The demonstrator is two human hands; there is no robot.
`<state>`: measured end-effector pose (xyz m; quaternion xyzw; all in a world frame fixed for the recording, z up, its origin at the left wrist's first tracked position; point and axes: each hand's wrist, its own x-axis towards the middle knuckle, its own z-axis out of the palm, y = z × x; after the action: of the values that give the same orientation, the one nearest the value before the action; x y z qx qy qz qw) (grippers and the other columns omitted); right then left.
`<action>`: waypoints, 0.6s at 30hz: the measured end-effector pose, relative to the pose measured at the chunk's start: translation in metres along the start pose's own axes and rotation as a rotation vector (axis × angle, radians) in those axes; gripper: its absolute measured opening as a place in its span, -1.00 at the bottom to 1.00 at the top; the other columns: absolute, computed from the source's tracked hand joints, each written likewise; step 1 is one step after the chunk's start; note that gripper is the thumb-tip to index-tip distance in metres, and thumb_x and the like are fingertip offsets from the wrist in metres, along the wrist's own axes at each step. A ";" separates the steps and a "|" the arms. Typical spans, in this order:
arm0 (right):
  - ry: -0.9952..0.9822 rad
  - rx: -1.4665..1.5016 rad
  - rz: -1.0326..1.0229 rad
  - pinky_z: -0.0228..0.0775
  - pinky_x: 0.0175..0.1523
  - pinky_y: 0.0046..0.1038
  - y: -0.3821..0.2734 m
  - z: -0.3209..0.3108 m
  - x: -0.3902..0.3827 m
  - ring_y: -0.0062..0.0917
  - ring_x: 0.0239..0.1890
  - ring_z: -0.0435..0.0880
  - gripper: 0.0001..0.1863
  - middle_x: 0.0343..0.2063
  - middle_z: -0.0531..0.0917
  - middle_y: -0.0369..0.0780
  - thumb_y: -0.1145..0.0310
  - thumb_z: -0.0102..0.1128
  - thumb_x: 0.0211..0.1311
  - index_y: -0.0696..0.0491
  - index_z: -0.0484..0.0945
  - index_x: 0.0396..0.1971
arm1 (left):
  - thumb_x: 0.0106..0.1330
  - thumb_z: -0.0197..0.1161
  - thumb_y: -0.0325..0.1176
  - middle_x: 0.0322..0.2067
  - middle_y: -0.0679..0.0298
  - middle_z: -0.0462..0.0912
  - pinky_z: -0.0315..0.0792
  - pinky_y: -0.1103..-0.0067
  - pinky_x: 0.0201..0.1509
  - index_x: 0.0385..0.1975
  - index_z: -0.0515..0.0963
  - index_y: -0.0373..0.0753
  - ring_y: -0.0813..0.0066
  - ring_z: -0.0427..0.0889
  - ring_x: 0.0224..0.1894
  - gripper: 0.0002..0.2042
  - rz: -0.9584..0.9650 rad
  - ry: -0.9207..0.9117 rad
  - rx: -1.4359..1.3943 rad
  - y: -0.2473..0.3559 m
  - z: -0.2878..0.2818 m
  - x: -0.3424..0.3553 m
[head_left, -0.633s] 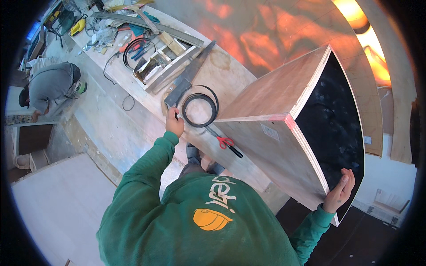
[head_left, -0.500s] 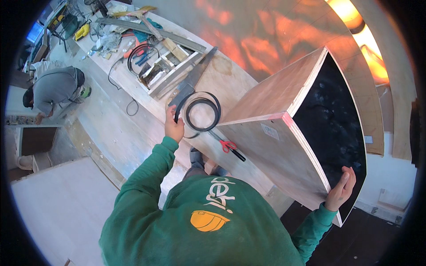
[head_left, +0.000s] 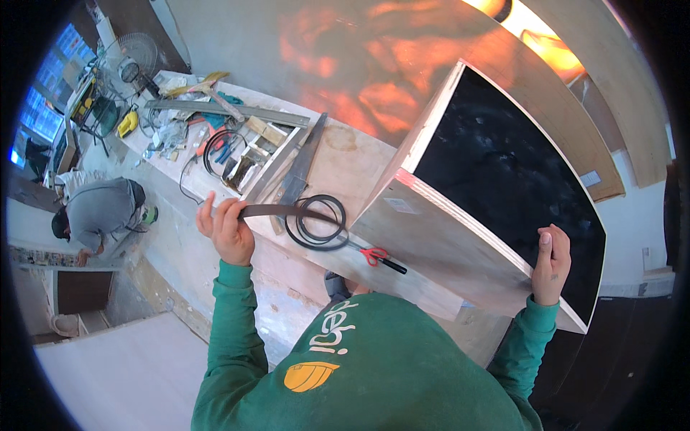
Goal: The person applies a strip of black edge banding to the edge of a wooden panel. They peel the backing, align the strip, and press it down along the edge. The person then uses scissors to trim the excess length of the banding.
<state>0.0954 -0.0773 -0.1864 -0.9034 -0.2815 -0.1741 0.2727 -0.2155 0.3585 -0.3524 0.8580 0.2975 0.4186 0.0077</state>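
My left hand (head_left: 228, 228) is closed on one end of a dark edge-banding strip (head_left: 287, 211), which runs right into a loose coil (head_left: 316, 228) on the workbench. A plywood box (head_left: 449, 248) with a black face (head_left: 503, 144) stands tilted on the bench to my right. On its near edge, over the black face, rests my right hand (head_left: 550, 266), fingers stretched and nothing visible in them. Red-handled scissors (head_left: 374, 256) lie between the coil and the box, beside a black-handled tool (head_left: 393, 266).
A hand saw (head_left: 302, 165) lies behind the coil. Farther left, the bench (head_left: 352, 154) carries a wooden tray (head_left: 277, 161) of tools, cables and scraps. A co-worker (head_left: 104, 212) bends low at the far left. A pale panel (head_left: 129, 373) occupies the lower left.
My left hand has moved left and down, drawing the strip's end away from the coil. My right hand stays at the box's edge. The whole view has shifted.
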 end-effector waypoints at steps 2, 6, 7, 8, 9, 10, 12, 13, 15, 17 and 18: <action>-0.011 0.012 -0.002 0.33 0.21 -0.24 0.001 0.000 0.000 -0.18 0.09 0.56 -0.66 -0.18 0.64 -0.06 0.18 0.11 0.45 0.20 0.62 -0.26 | 0.13 0.17 -0.64 0.00 0.23 0.63 -0.02 0.16 0.43 -0.19 0.58 -0.17 0.03 0.31 0.36 -0.73 0.000 0.124 -0.031 0.004 -0.001 0.014; -0.015 -0.006 -0.004 0.33 0.21 -0.24 -0.001 -0.002 -0.002 -0.17 0.07 0.57 -0.66 -0.19 0.65 -0.06 0.18 0.12 0.44 0.20 0.62 -0.27 | 0.45 0.10 -0.41 0.22 0.06 0.45 0.01 0.11 0.47 -0.03 0.48 -0.23 -0.07 0.20 0.42 -0.83 -0.013 0.296 -0.067 0.019 0.002 0.039; -0.001 -0.004 -0.006 0.33 0.21 -0.24 0.001 -0.002 -0.003 -0.17 0.07 0.57 -0.66 -0.19 0.65 -0.06 0.18 0.13 0.44 0.20 0.62 -0.27 | 0.49 0.08 -0.35 0.25 0.03 0.42 0.03 0.11 0.46 -0.01 0.46 -0.25 -0.07 0.19 0.42 -0.81 -0.016 0.358 -0.089 0.025 0.005 0.046; 0.016 -0.003 -0.003 0.33 0.21 -0.24 0.003 -0.001 -0.005 -0.17 0.07 0.57 -0.66 -0.20 0.65 -0.06 0.17 0.13 0.43 0.20 0.62 -0.27 | 0.55 0.04 -0.20 0.31 -0.04 0.34 0.09 0.16 0.45 0.07 0.41 -0.30 -0.08 0.18 0.43 -0.69 0.023 0.391 -0.107 0.032 0.005 0.054; 0.014 -0.002 -0.008 0.33 0.21 -0.24 0.003 -0.001 -0.004 -0.17 0.06 0.57 -0.66 -0.19 0.65 -0.06 0.17 0.13 0.43 0.21 0.62 -0.27 | 0.55 0.04 -0.19 0.30 -0.04 0.34 0.10 0.18 0.44 0.10 0.40 -0.30 -0.07 0.18 0.42 -0.67 0.012 0.426 -0.173 0.041 0.005 0.059; 0.012 -0.001 -0.014 0.33 0.20 -0.24 0.003 -0.001 -0.004 -0.17 0.06 0.57 -0.65 -0.19 0.65 -0.06 0.18 0.13 0.44 0.21 0.62 -0.27 | 0.55 0.03 -0.17 0.29 -0.04 0.34 0.12 0.20 0.44 0.13 0.39 -0.31 -0.06 0.19 0.41 -0.65 0.001 0.461 -0.240 0.050 0.005 0.063; 0.007 -0.001 -0.011 0.33 0.21 -0.28 0.004 -0.002 -0.004 -0.22 0.05 0.57 -0.64 -0.17 0.64 -0.06 0.18 0.13 0.45 0.23 0.62 -0.25 | 0.53 0.08 -0.15 0.20 0.00 0.41 0.29 0.34 0.31 0.17 0.39 -0.32 0.13 0.39 0.27 -0.60 -0.016 0.520 -0.292 0.066 0.004 0.069; -0.001 0.000 -0.004 0.33 0.21 -0.31 0.007 -0.003 -0.005 -0.27 0.04 0.57 -0.63 -0.15 0.63 -0.07 0.18 0.12 0.46 0.26 0.61 -0.23 | 0.52 0.11 -0.15 0.15 0.02 0.44 0.33 0.37 0.27 0.16 0.40 -0.33 0.19 0.43 0.21 -0.60 -0.038 0.428 -0.372 0.069 0.002 0.065; 0.020 0.002 -0.035 0.35 0.15 -0.38 0.011 -0.002 -0.005 -0.36 -0.03 0.57 -0.62 -0.17 0.64 -0.10 0.18 0.10 0.48 0.27 0.62 -0.22 | 0.50 0.15 -0.17 0.04 0.07 0.50 0.41 0.45 0.17 0.14 0.43 -0.34 0.33 0.53 0.09 -0.61 -0.079 0.242 -0.526 0.080 -0.008 0.059; 0.080 -0.003 -0.113 0.39 0.03 -0.46 0.013 0.000 -0.003 -0.46 -0.16 0.59 -0.62 -0.23 0.65 -0.15 0.17 0.09 0.50 0.25 0.63 -0.23 | 0.36 0.32 -0.33 -0.21 0.11 0.64 0.47 0.46 -0.06 0.03 0.51 -0.36 0.24 0.60 -0.18 -0.67 -0.050 0.218 -0.789 0.104 -0.017 0.061; 0.086 0.057 -0.051 0.36 -0.07 -0.52 0.018 -0.001 -0.005 -0.54 -0.24 0.56 -0.62 -0.27 0.65 -0.19 0.16 0.08 0.50 0.23 0.63 -0.24 | 0.34 0.31 -0.40 -0.18 0.09 0.66 0.47 0.47 -0.06 0.04 0.52 -0.36 0.25 0.61 -0.19 -0.68 0.000 0.151 -0.798 0.113 -0.025 0.065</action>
<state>0.1027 -0.0928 -0.1948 -0.8794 -0.2974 -0.2114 0.3058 -0.1460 0.2931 -0.2607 0.7546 0.1114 0.5631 0.3180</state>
